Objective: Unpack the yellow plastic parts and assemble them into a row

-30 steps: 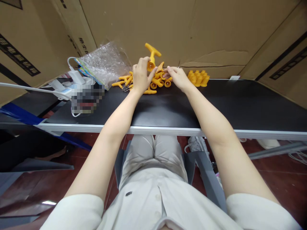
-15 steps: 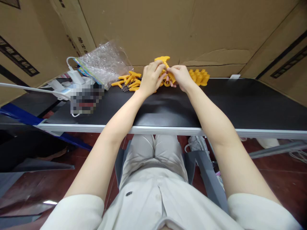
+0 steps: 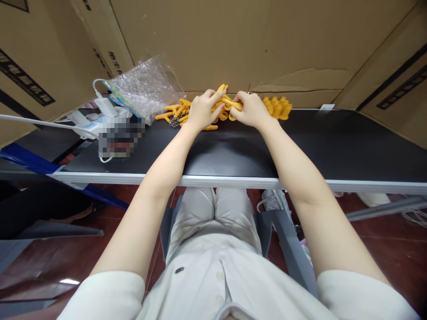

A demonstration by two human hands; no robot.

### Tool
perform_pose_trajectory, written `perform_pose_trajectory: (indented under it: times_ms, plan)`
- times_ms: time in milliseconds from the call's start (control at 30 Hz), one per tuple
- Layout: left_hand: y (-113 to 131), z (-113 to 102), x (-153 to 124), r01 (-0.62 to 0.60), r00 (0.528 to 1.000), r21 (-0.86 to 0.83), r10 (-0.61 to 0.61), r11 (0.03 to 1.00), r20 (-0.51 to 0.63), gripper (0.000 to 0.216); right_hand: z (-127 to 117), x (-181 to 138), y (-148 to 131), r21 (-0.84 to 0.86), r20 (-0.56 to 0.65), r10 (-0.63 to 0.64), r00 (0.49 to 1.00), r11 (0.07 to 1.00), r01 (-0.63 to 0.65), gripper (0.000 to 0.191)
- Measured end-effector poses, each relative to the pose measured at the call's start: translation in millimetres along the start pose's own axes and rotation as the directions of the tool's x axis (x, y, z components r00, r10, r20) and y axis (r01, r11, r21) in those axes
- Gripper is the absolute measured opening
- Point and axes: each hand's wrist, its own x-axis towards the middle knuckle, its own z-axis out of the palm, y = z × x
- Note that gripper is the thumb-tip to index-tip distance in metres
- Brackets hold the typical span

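Note:
My left hand is closed, its thumb and fingers pinching the handle end of a yellow T-handled plastic piece. A ridged shaft runs from that handle down to the right. At the shaft's other end, my right hand is closed on it with thumb and fingertips. Several yellow ring-ended parts lie under and between the hands. Left of my left hand is a loose pile of yellow T-shaped handles with small metal chains. Beyond my right hand, several yellow cup-like pieces stand grouped together.
A clear plastic bag leans at the back left of the black tabletop. Near it are a white power strip with plugged-in chargers and a blurred-out item. Cardboard walls rise behind and on both sides.
The T-handled piece has tipped, its handle lower and its shaft now slanting toward my right hand. My hands have moved slightly apart. A yellow handle beside my left wrist shows more.

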Motion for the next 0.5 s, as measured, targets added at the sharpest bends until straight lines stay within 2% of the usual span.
perform_pose_trajectory:
  times_ms: [100, 233, 367, 500]
  plan:
    - [2, 3, -1, 0.035, 0.999, -0.032, -0.033, 0.999, 0.035, 0.044, -1, -1, 5, -0.209, -0.012, -0.079, 0.997, 0.975, 0.075, 0.03]
    - [6, 3, -1, 0.079, 0.993, 0.001, -0.078, 0.997, 0.092, 0.055, -5, 0, 6, -0.322, -0.026, -0.162, 0.986, 0.935, 0.145, 0.035]
    - [12, -2, 0, 0.134, 0.99, 0.062, -0.136, 0.989, 0.029, 0.052, -9, 0, -2, -0.373, 0.035, -0.168, 0.985, 0.912, 0.169, 0.038]
    - [15, -3, 0, 0.15, 0.989, 0.079, -0.148, 0.986, -0.029, 0.042, -15, -2, -20, -0.413, 0.021, -0.118, 0.993, 0.903, 0.116, 0.044]
